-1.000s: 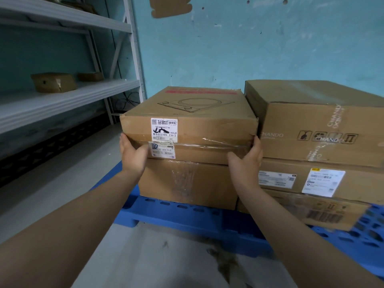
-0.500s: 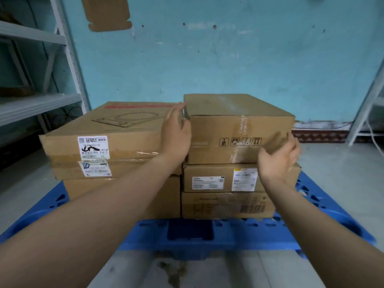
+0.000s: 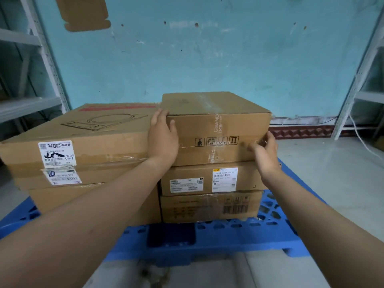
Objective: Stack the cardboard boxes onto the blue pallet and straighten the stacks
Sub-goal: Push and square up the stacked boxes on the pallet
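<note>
Two stacks of cardboard boxes stand side by side on the blue pallet. The right stack is topped by a taped box printed CHANDO, above a labelled middle box and a bottom box. My left hand lies flat against the top box's left front corner. My right hand grips its right front corner, fingers curled on the edge. The left stack carries a wide flat box with white labels and a red stripe, resting on a lower box.
Grey metal shelving stands at the left and another rack at the right. A teal wall rises behind the pallet. The concrete floor extends to the right, with a white cable lying by the right rack.
My hands left the left stack's top box and moved right to the CHANDO box. The left hand slid down onto its left corner and the right hand closed on its right corner. The view shifted right.
</note>
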A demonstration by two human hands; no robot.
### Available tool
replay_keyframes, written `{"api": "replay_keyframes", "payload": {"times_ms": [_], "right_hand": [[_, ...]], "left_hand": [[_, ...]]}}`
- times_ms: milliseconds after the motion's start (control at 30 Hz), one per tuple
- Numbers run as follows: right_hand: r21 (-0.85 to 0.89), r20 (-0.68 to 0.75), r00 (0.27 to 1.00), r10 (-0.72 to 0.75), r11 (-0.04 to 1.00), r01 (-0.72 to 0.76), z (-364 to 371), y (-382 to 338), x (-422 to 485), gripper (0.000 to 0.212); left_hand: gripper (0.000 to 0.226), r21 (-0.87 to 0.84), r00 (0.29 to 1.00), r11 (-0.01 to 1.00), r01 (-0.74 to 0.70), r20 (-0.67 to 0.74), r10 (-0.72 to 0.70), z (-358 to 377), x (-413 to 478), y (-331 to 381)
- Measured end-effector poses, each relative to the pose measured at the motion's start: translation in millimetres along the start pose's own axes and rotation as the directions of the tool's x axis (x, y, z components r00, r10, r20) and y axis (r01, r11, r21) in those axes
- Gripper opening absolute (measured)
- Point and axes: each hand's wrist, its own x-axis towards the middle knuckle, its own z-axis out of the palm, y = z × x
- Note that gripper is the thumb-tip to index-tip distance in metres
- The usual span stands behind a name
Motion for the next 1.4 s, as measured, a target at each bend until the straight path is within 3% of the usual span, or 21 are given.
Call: {"api": "replay_keyframes", "payload": {"times_ms": [133,633,833,1033,1100,1233,1400], "right_hand": [[-0.043,-0.02,1.0,-0.021,0.999,0.02,5,6,-7,0.089],[-0.005,-0.12,0.988,-0.095,0.995,0.095,10,13,-26,0.08],[0.011,-0.164,0.984,0.067,0.998,-0.066,-14,57,-27,0.075],[0.052,-0.172,0.982,0.073,0.997,-0.065,4,97,-46,0.071],[0.081,-0.203,0.975,0.094,0.994,-0.079,8,102,-45,0.074],[0.137,-0.257,0.96,0.114,0.987,-0.081,-2,109,-29,0.077],[0.12,-0.268,0.948,0.169,0.983,-0.141,-11,112,-11,0.077]], "left_hand": [[0.04,0.049,1.0,0.999,-0.023,-0.009,0.023,-6,-3,-1],[0.031,0.045,0.996,0.997,-0.065,0.057,0.063,-23,-1,0],[0.032,0.082,0.994,0.994,-0.067,-0.077,0.074,-47,-5,-30],[0.038,0.087,0.978,0.977,-0.197,-0.051,0.202,-37,-68,-74],[0.038,0.035,0.993,0.993,-0.115,0.002,0.115,-24,-92,-90],[0.041,-0.069,0.972,0.979,0.191,0.151,-0.179,-2,-123,-116],[0.044,-0.137,0.96,0.961,0.242,0.175,-0.217,13,-132,-126]]}}
